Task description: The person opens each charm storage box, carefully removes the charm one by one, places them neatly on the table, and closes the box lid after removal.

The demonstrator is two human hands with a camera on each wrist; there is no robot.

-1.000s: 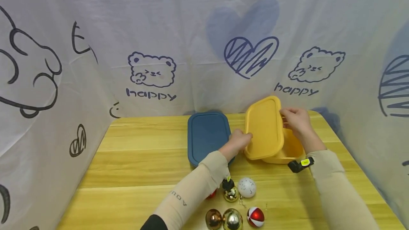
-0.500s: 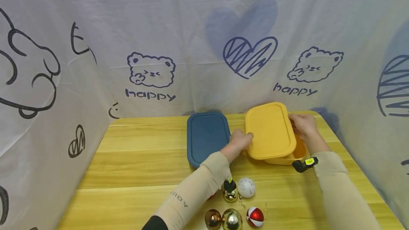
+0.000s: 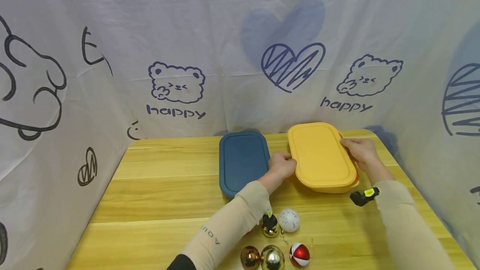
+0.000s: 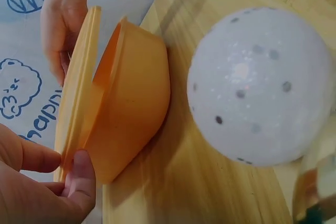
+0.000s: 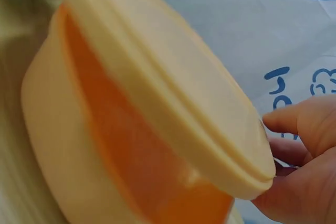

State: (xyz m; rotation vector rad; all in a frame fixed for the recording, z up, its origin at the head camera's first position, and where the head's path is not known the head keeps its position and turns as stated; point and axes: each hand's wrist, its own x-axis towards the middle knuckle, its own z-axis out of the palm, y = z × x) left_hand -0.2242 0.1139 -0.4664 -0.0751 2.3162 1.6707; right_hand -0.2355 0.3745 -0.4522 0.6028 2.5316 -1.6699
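Observation:
A yellow lid (image 3: 322, 153) lies slightly askew over a yellow food container (image 3: 339, 188) at the back right of the table. My left hand (image 3: 279, 166) pinches the lid's left edge between thumb and fingers. On the opposite edge, my right hand (image 3: 361, 152) holds the lid with thumb and fingers. Both wrist views show a gap between the lid (image 4: 79, 93) and the rim of the container (image 4: 139, 82). The right wrist view looks into the orange inside (image 5: 142, 150), where no contents show in the visible part.
Left of the yellow container sits a blue lidded container (image 3: 243, 161). Nearer the front lie a white speckled ball (image 3: 289, 220), a red-and-white ball (image 3: 299, 254), a gold ball (image 3: 272, 257) and a copper ball (image 3: 250, 257). A printed cloth (image 3: 225, 45) hangs behind.
The lid has tipped down from a steep tilt to nearly flat over the container. My right hand moved right and slightly down with its edge; my left hand stayed almost in place.

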